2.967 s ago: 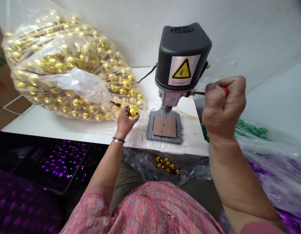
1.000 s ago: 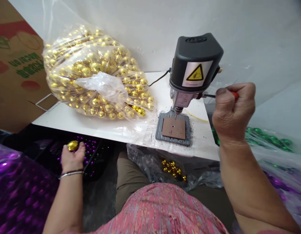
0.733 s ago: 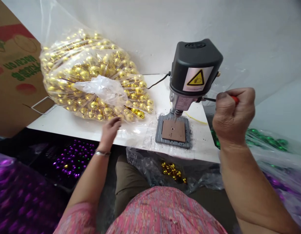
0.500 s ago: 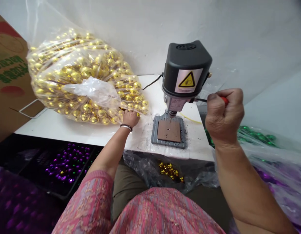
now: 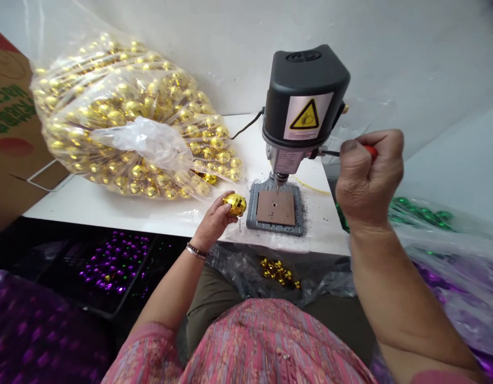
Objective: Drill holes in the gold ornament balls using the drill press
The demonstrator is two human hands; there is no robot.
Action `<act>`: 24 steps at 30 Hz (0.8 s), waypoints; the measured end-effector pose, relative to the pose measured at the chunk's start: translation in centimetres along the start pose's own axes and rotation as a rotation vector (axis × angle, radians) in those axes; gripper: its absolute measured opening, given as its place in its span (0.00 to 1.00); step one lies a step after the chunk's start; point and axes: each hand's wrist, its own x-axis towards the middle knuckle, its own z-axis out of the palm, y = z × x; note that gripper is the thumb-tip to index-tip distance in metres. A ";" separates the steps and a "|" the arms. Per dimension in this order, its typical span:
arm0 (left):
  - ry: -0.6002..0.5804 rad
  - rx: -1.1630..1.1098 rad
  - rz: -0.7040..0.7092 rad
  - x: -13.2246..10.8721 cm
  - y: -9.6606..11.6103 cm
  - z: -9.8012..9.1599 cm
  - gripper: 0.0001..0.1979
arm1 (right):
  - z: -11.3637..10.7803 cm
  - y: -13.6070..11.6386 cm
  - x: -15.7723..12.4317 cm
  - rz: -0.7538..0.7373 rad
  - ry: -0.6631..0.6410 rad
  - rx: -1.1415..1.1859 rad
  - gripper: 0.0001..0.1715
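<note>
Though at plate's (image 5: 270,229) edge, ball (image 5: 235,204) outside.

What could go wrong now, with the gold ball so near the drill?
1. The left hand pinches the small gold faceted ball with fingertips only; it may slip or spin under the thin drill bit.
2. Those fingers would sit close to the bit while the right hand grips the red-tipped metal lever.
3. Loose film of the clear plastic bag of gold balls lies near the bit and might catch.
</note>
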 end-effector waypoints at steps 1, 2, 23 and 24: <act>-0.032 -0.090 -0.084 -0.3 -0.5 0.5 0.25 | 0.0 -0.1 0.0 0.002 -0.003 0.002 0.12; -0.056 -0.172 -0.155 -0.4 -0.9 1.0 0.25 | 0.0 -0.1 0.0 0.002 -0.008 0.003 0.12; -0.057 -0.108 -0.176 1.5 -3.5 3.8 0.30 | 0.0 0.2 -0.1 0.000 -0.118 0.020 0.15; -0.039 -0.037 -0.165 1.9 -3.4 4.0 0.29 | 0.0 0.1 0.0 0.006 -0.127 0.017 0.15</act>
